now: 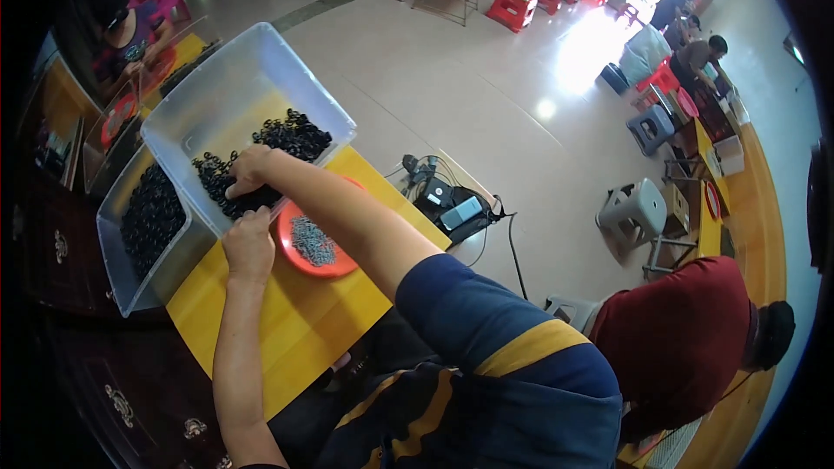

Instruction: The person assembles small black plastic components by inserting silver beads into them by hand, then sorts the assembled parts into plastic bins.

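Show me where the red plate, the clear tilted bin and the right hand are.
red plate [343,262]: head view, bare right rim.
clear tilted bin [261,61]: head view, far wall.
right hand [246,169]: head view, back of hand.

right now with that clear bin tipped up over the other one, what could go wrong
The clear bin is tilted, its low edge over the red plate; black rings raked by the right hand could spill into the small grey parts and mix.

The left hand seems to be the only thing steadying that edge, so the bin may slide.

The plate sits near the yellow table edge and could be knocked off.
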Demonstrator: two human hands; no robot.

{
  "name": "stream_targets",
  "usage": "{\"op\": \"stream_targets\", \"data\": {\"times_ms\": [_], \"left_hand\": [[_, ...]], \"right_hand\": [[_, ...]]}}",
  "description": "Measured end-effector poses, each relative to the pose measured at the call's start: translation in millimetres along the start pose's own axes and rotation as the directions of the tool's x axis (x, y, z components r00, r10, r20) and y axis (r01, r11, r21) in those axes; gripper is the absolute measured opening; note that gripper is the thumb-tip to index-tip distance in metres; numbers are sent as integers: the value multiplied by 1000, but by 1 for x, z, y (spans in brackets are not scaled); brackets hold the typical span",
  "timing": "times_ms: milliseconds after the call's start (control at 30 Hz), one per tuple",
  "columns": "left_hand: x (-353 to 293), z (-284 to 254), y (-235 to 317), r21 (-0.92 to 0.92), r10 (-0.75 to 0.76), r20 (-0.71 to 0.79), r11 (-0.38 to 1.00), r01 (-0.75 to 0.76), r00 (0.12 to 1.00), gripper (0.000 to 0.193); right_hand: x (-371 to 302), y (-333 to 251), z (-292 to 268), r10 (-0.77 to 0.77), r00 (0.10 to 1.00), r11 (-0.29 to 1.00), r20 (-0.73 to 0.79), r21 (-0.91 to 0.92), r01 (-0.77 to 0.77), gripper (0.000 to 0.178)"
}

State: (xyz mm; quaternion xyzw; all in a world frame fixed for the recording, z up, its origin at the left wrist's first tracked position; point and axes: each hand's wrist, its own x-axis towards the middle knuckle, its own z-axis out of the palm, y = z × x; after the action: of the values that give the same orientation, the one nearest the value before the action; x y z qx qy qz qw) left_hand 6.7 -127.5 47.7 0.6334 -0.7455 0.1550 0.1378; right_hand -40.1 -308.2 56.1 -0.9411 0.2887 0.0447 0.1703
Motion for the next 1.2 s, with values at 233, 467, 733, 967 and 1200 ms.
{"op": "stream_targets", "data": {"times_ms": [233,467,733,967,1200], "left_hand": [[-3,2,1,38,8,21,999,-9,1000,3],[-1,-3,-3,6,24,40,1000,-24,999,1],[20,-8,-25,-73,61,79,996,-55,995,9],[48,-14,-55,-177,37,185,984,-4,982,13],[60,-16,-71,-244,50,223,970,6,974,17]], "right_hand": [[-2,-6,18,171,975,980,-140,123,-154,43],[-6,-8,8,337,913,887,-231,402,-227,39],[-5,-1,-34,426,865,589,-267,807,-41,36],[-20,-15,-63,379,915,55,-136,991,125,24],[-41,-36,-78,311,941,-67,-131,985,159,23]]}}
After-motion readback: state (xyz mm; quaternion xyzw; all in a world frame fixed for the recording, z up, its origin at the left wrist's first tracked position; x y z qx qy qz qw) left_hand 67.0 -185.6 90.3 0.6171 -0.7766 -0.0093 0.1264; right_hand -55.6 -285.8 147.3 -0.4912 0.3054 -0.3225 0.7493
